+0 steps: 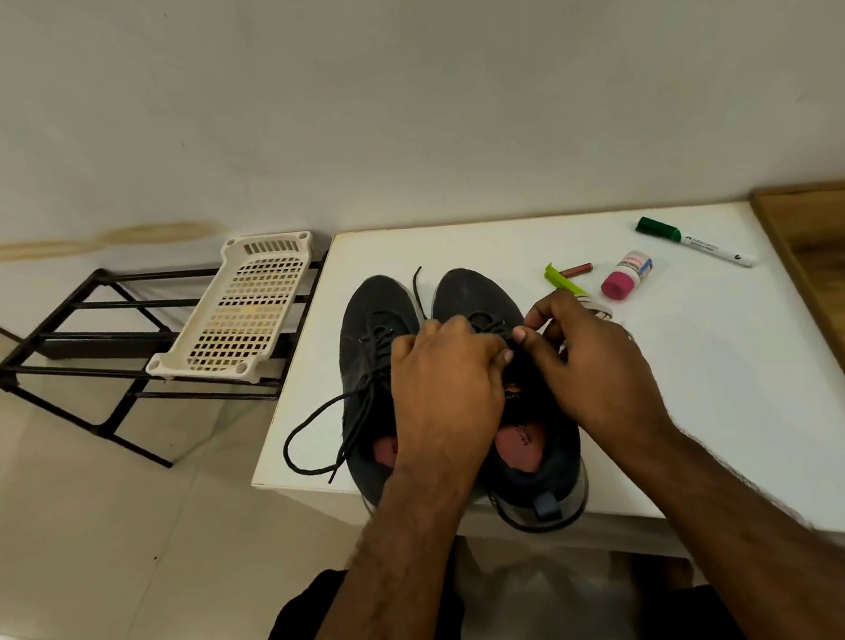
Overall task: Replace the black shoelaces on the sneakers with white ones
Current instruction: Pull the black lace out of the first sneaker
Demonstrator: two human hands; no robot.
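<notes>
Fingers of both hands, left hand point(445, 384) and right hand point(587, 360), pinch the right sneaker's black lace point(501, 330).

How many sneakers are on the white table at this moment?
2. The left sneaker stands near the table's left edge with its black lace trailing out. The right sneaker stands beside it, partly hidden under both hands.

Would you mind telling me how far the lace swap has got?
Early. The left shoe keeps its black lace, untied and trailing off the table. Both hands, left and right, work at the right shoe. Its lace is hidden; no white lace is clearly visible.
</notes>
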